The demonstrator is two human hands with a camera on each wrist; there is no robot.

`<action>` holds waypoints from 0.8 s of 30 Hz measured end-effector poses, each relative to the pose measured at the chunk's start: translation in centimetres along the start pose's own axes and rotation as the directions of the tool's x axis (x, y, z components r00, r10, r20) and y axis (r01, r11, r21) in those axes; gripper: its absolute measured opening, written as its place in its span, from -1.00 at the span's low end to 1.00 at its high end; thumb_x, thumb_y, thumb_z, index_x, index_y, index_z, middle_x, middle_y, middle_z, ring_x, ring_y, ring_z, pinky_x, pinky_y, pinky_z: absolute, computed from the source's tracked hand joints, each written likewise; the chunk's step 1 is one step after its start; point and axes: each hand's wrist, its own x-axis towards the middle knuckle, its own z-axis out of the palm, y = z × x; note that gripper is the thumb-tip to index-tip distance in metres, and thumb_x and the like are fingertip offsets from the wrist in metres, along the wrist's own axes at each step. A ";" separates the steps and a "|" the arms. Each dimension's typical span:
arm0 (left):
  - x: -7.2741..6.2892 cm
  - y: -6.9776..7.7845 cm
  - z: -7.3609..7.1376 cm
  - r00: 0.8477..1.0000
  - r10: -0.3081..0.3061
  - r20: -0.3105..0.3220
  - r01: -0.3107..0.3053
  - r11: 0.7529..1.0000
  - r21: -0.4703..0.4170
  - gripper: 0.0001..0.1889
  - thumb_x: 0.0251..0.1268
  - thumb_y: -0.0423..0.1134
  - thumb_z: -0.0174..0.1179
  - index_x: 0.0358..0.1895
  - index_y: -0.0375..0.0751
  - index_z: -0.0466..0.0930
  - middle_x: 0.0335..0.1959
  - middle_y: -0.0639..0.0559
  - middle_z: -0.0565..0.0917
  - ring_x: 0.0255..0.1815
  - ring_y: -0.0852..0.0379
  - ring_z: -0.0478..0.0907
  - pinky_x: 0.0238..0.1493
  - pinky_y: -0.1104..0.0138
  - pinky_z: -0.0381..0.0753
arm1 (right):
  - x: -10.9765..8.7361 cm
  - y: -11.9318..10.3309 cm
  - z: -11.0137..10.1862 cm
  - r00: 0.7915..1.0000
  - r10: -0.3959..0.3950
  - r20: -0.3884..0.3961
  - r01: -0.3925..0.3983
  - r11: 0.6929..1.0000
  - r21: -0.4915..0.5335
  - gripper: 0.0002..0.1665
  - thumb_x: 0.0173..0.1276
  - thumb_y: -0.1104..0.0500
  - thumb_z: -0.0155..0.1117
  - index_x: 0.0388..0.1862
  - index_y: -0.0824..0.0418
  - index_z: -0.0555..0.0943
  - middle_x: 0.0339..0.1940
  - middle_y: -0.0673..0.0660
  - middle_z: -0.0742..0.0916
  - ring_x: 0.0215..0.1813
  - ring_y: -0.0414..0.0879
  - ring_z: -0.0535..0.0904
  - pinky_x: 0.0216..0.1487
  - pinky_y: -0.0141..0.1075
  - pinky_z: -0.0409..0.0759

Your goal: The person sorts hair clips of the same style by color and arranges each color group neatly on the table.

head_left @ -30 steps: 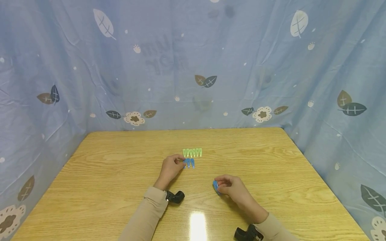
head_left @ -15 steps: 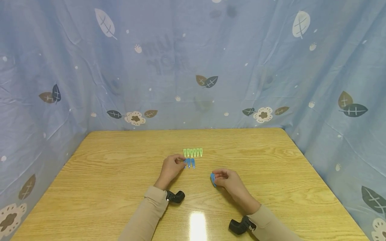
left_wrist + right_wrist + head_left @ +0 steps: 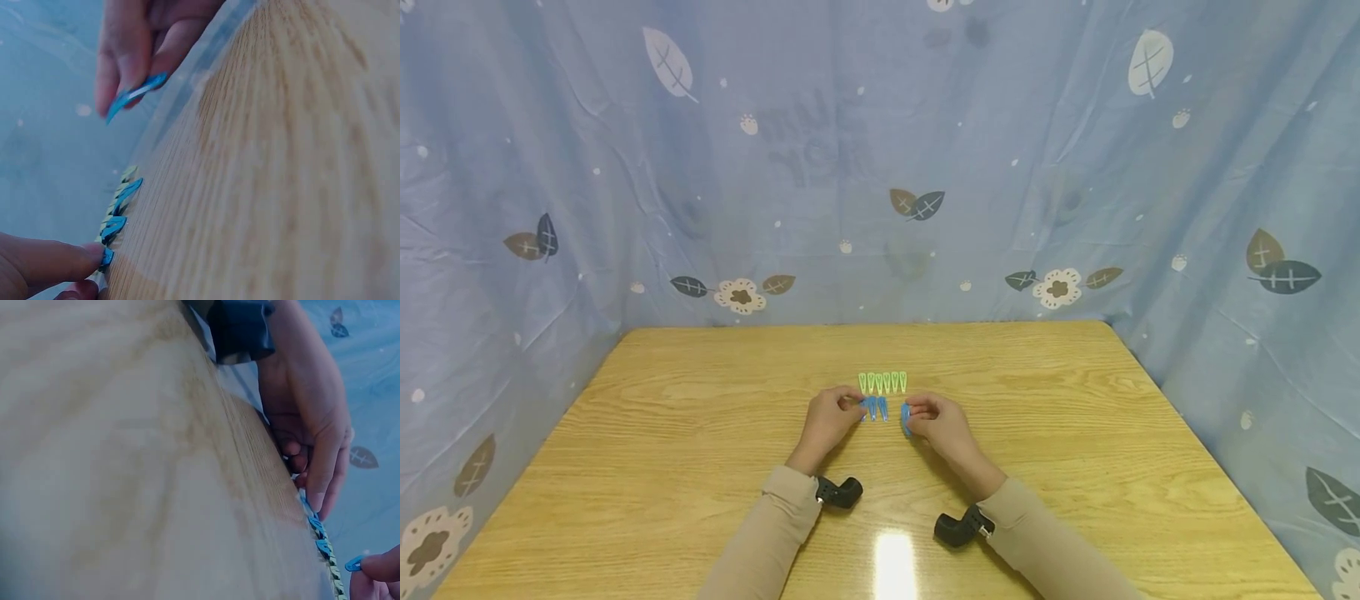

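Observation:
Three blue snap hair clips lie side by side, one of them the middle clip. My left hand pinches the leftmost blue clip between thumb and finger, covering part of it. To the right of this row, my right hand holds another blue hair clip by its thumb and fingertips. In the left wrist view that held clip is raised off the tabletop. Just behind the blue row runs a row of several light green hair clips.
The wooden table carries everything. A blue patterned curtain encloses its back and sides. Black camera mounts sit on both wrists, the left mount and the right mount. Light glares off the table at the front.
My right hand has moved left and away from me with its blue clip, from the right side to close beside the blue row. The left hand has stayed at the leftmost clip.

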 end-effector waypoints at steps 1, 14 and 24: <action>0.0 0.0 0.0 1.000 0.000 -0.001 0.000 1.000 0.000 -0.82 0.13 -0.29 0.32 -0.18 -0.20 0.70 -0.55 0.00 0.53 -0.59 0.16 0.34 -0.54 0.36 0.35 | 0.2 0.0 0.2 1.000 -0.007 -0.005 0.007 1.000 -0.010 -0.67 0.13 0.48 0.28 -0.07 0.40 0.61 -0.22 0.24 0.64 -0.22 -0.09 0.55 -0.26 -0.44 0.55; -0.1 0.1 -0.1 1.000 0.002 -0.015 -0.002 1.000 0.002 -0.82 0.10 -0.31 0.33 -0.20 -0.22 0.70 -0.54 0.01 0.54 -0.57 0.16 0.37 -0.54 0.36 0.37 | 2.6 0.0 1.6 0.999 -0.041 -0.034 0.036 0.990 -0.134 -0.67 0.08 0.47 0.29 -0.11 0.41 0.62 -0.28 0.22 0.67 -0.29 -0.12 0.58 -0.25 -0.37 0.60; 0.0 0.0 0.0 1.000 -0.002 -0.008 0.002 1.000 -0.004 -0.82 0.10 -0.31 0.33 -0.20 -0.22 0.70 -0.56 0.02 0.51 -0.58 0.17 0.35 -0.55 0.38 0.35 | 3.1 -0.4 2.0 0.998 -0.064 -0.027 0.056 0.969 -0.239 -0.71 0.08 0.46 0.29 -0.16 0.40 0.63 -0.31 0.20 0.68 -0.31 -0.10 0.61 -0.28 -0.30 0.62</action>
